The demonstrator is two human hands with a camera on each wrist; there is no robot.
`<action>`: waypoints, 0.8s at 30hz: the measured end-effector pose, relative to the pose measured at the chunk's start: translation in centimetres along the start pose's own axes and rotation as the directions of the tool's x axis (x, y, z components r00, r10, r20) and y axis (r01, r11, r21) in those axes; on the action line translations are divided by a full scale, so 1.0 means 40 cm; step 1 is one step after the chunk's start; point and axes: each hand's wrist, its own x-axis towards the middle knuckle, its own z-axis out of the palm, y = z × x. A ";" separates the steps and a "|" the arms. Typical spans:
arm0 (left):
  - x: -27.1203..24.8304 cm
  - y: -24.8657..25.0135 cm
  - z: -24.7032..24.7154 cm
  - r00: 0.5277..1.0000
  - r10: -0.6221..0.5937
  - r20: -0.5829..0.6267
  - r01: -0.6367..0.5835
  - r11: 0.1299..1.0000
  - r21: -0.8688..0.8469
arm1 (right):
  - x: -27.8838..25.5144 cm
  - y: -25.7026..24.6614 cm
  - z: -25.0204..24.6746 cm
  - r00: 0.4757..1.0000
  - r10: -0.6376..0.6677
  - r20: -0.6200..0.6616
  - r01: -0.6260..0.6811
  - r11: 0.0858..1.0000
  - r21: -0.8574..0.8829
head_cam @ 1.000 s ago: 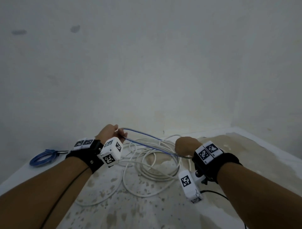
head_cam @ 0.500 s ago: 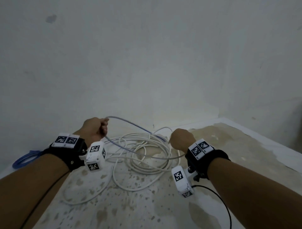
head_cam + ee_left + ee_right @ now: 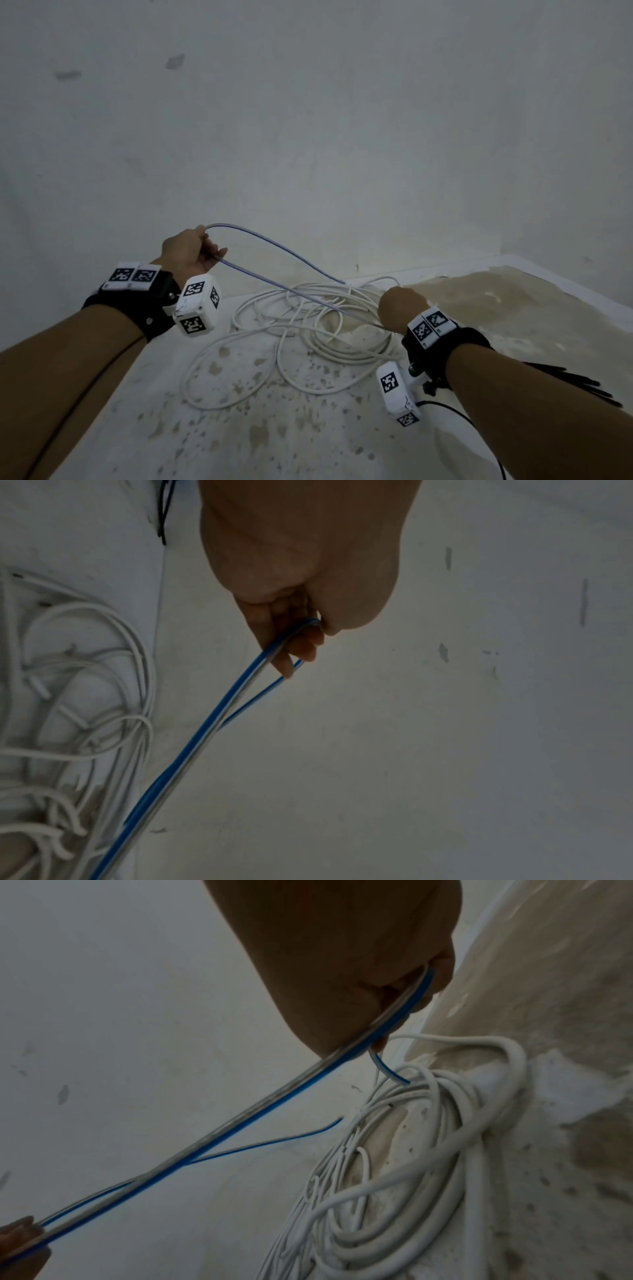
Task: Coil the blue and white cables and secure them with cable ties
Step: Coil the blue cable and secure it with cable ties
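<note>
Raised higher than before, the left hand (image 3: 186,251) grips the bend of the blue and white cable (image 3: 274,246) above the counter (image 3: 308,428). Only the right wrist view shows the right hand's (image 3: 346,969) fingers (image 3: 441,972) closed around it and its short free end above the white cable coil (image 3: 394,1191).

Head view overhead; wrist views close.

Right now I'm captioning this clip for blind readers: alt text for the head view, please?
Two hands stretch a blue and white cable between them: left hand holds its bend, right hand grips the lower run. A loose white cable sprawls on the stained table below.
</note>
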 end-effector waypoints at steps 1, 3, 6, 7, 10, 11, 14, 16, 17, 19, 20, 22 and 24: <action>-0.001 -0.004 -0.002 1.000 0.004 -0.016 -0.004 0.999 0.038 | -0.003 0.006 0.002 1.000 -0.004 0.010 0.004 1.000 -0.007; -0.001 -0.004 -0.008 0.999 0.027 -0.045 -0.020 0.989 0.149 | -0.007 0.024 0.008 1.000 -0.002 0.023 0.003 1.000 -0.017; -0.001 -0.002 -0.021 1.000 -0.003 0.022 -0.005 0.936 0.353 | -0.009 0.052 0.018 0.999 0.032 0.033 -0.033 0.999 0.039; -0.008 -0.005 -0.024 0.997 -0.034 0.068 0.000 0.896 0.445 | -0.007 0.055 0.019 0.999 0.038 0.028 -0.040 0.996 0.086; -0.036 -0.030 -0.020 0.979 -0.093 0.181 -0.051 0.751 0.659 | 0.008 0.028 0.019 0.997 0.028 -0.067 -0.006 0.950 0.311; -0.044 -0.039 -0.014 0.971 -0.089 0.220 -0.090 0.718 0.690 | 0.014 0.010 0.016 0.994 0.035 -0.105 0.010 0.916 0.402; -0.050 -0.044 0.014 0.942 0.065 0.329 -0.286 0.667 0.688 | 0.026 -0.042 -0.016 0.979 0.097 -0.181 0.068 0.678 0.732; -0.041 -0.027 0.042 0.903 0.205 0.376 -0.412 0.656 0.632 | 0.032 -0.065 -0.048 0.979 0.092 -0.183 0.127 0.427 0.895; -0.035 -0.015 0.058 0.884 0.270 0.382 -0.458 0.663 0.592 | 0.032 -0.074 -0.068 0.981 0.083 -0.174 0.143 0.293 0.945; -0.017 0.010 0.091 0.870 0.357 0.341 -0.490 0.706 0.511 | 0.033 -0.091 -0.100 0.981 0.079 -0.175 0.167 0.095 0.981; -0.005 0.018 0.104 0.873 0.366 0.323 -0.484 0.729 0.483 | 0.034 -0.100 -0.114 0.980 0.083 -0.183 0.180 0.042 0.983; 0.023 0.012 0.111 0.907 0.281 0.313 -0.417 0.694 0.586 | 0.036 -0.116 -0.128 0.974 0.107 -0.200 0.201 0.004 0.980; 0.041 -0.028 0.095 0.958 0.147 0.248 -0.287 0.551 0.783 | 0.040 -0.124 -0.127 0.968 0.149 -0.203 0.209 -0.023 0.978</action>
